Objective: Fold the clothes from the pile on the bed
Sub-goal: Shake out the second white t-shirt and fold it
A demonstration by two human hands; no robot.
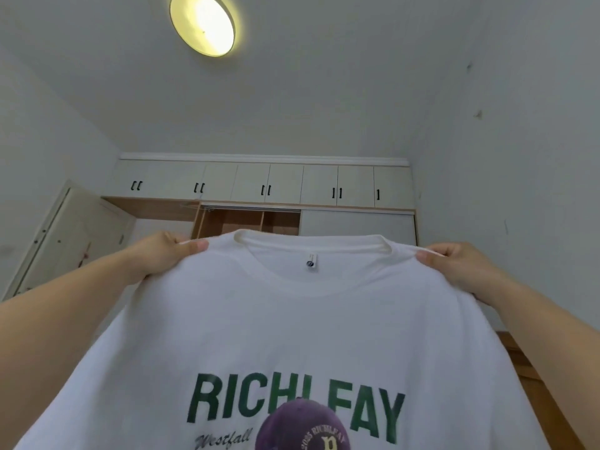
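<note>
- A white T-shirt (pixel 292 319) is held up in the air, spread between both hands, with its printed front turned toward the camera; the bed and the pile are out of view.
- The left hand (pixel 162 254) is pinched on one shoulder seam and the right hand (pixel 454 261) on the other — thumbs in front, fingers curled behind the cloth.
- No fold can be seen in this garment, so it is judged to be at the very start: it has yet to be laid flat, and how many pieces are done or left cannot be told.
- The fabric appears to be soft, matte cotton knit with a ribbed round collar (pixel 311 243) and a small neck label (pixel 311 263).
- Green block lettering (pixel 292 404) and a purple cap graphic (pixel 302 427) are printed on the chest.
- Behind it, a smooth-fronted pale wardrobe (pixel 269 186) with dark handles and a round ceiling lamp (pixel 203 24) are seen.
</note>
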